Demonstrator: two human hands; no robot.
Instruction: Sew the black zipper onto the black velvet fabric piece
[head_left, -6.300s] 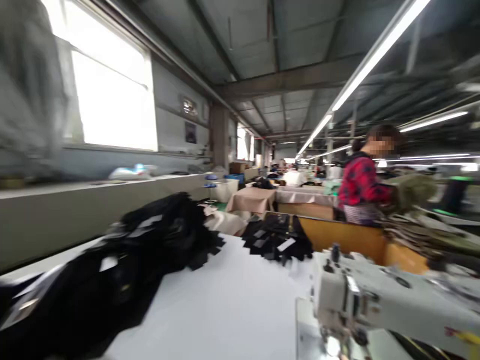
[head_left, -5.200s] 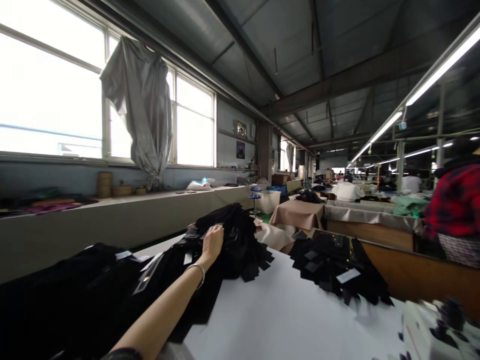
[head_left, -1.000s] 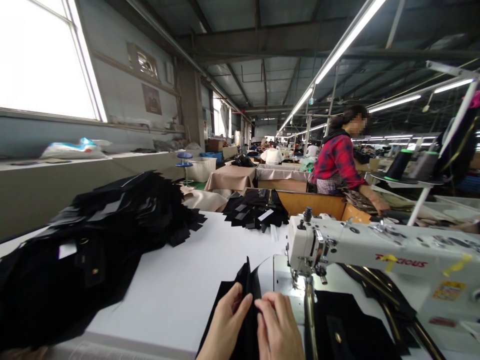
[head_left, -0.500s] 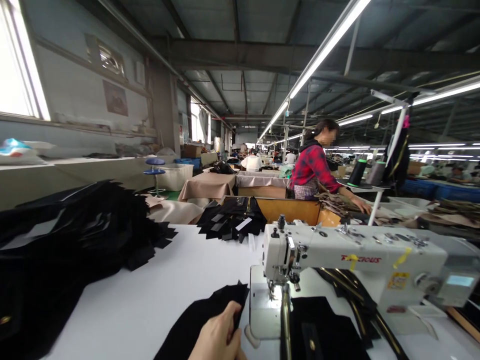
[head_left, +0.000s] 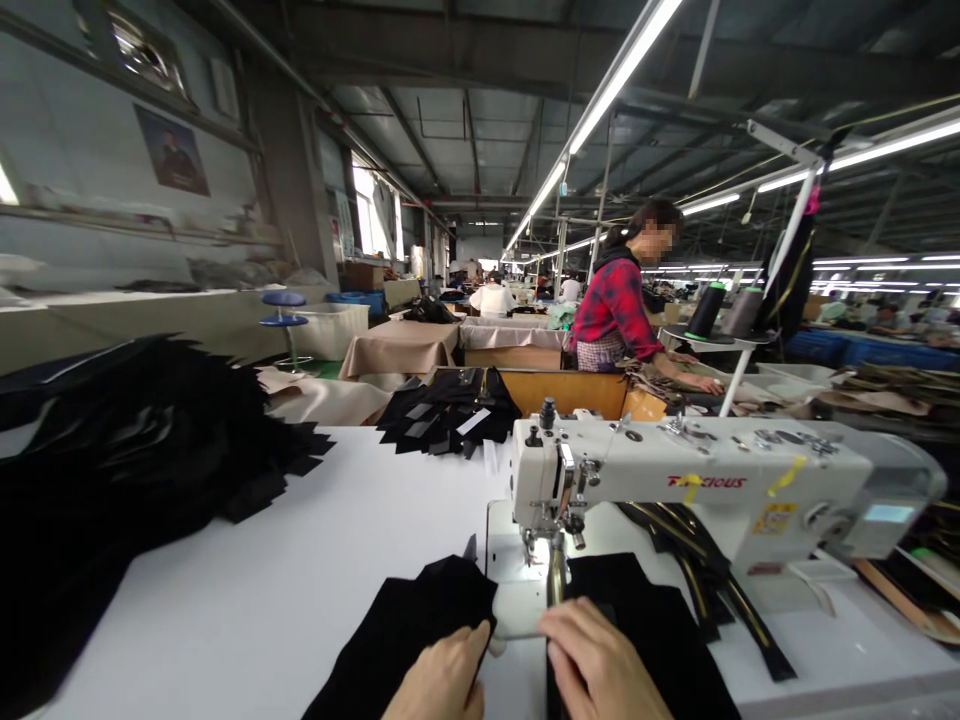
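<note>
Bending over angular black cloth [head_left: 409, 620] and brassy strip [head_left: 556, 575], fingers [head_left: 471, 645] hide whether they grip.

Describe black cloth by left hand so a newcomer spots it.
Find the sewing machine. Left of it, near the front of the white table, lies the black cloth. Unlike the heap farther left, it lies low, the left hand at its right edge.

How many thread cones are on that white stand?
2. On the stand there's a black cone with green at its top, and a grey cone just right of it. Any others hidden behind them, I can't tell.
</note>
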